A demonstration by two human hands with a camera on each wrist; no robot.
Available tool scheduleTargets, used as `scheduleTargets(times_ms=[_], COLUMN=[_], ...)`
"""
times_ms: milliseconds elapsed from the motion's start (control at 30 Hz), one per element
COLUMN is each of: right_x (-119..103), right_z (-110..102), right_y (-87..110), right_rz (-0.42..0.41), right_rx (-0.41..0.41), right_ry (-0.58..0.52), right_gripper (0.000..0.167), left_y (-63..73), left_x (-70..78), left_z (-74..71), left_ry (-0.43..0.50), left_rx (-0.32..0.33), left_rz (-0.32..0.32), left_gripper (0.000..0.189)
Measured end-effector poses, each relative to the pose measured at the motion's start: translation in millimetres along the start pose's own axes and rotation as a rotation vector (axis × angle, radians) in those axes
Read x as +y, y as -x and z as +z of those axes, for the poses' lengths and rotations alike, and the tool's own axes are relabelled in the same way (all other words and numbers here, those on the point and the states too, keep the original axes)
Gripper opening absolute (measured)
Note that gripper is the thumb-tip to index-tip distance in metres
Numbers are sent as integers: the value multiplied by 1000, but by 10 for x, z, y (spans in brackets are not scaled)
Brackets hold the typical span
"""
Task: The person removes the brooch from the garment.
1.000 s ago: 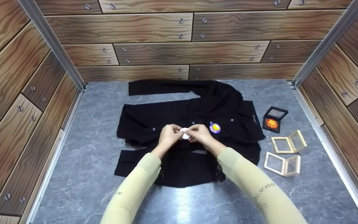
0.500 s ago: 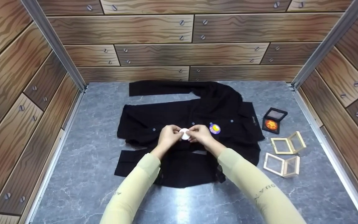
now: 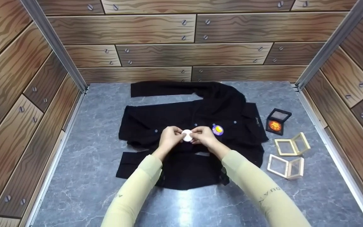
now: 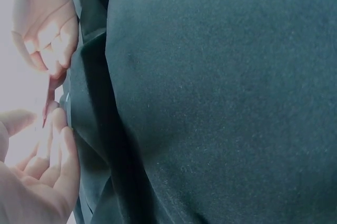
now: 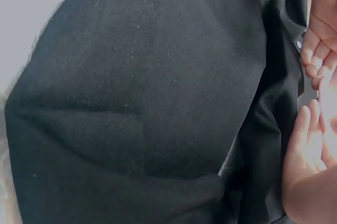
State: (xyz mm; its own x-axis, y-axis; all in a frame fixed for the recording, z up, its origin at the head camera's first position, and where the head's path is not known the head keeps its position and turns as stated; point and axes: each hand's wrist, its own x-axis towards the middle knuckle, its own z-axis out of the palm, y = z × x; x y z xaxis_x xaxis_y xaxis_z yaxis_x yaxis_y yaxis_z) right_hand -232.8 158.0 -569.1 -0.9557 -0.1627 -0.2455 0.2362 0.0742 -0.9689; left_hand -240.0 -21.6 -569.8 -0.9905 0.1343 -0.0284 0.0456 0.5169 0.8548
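Note:
In the head view, both hands meet above the middle of a black long-sleeved shirt (image 3: pixel 165 116) spread flat with its collar to the right. Between them is a small white round disc (image 3: pixel 187 135). My left hand (image 3: pixel 169 137) pinches its left edge with thumb and fingers, while my right hand (image 3: pixel 204 136) pinches the right edge. Both wrist views show the disc edge-on as a thin pinkish rim (image 4: pixel 46 103), close over the cloth. Its underside is hidden in the head view. A purple and yellow round badge (image 3: pixel 218 130) lies on the shirt just right of my right hand.
Right of the collar stands an open black case (image 3: pixel 269 128) with an orange round piece inside. Nearer are an open yellow hinged frame (image 3: pixel 277 146) and a cream one (image 3: pixel 287 170). Wood-patterned walls (image 3: pixel 156 28) enclose the grey marbled surface (image 3: pixel 83 151) on three sides.
Both hands stay in place over the shirt, pinching the disc. The white face of the disc shows slightly more fully between the thumbs now. The other things have not moved.

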Motion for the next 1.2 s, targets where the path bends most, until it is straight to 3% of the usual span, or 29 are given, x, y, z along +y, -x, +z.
scheduleTargets(times_ms=[500,933,1200], right_x=[1,0,-5], right_z=[-47,-59,-75], right_y=[19,-28,-32], right_rz=[-20,-33,-63], right_rx=[-12,28,52], right_ry=[-8,22,38], right_gripper=[24,25,26], left_y=[2,-14,-26], left_x=[3,4,23], left_z=[-33,-49,-44], left_ry=[-20,-14,3], left_rx=[8,10,5], left_rz=[-32,18,13], left_gripper=[13,11,11])
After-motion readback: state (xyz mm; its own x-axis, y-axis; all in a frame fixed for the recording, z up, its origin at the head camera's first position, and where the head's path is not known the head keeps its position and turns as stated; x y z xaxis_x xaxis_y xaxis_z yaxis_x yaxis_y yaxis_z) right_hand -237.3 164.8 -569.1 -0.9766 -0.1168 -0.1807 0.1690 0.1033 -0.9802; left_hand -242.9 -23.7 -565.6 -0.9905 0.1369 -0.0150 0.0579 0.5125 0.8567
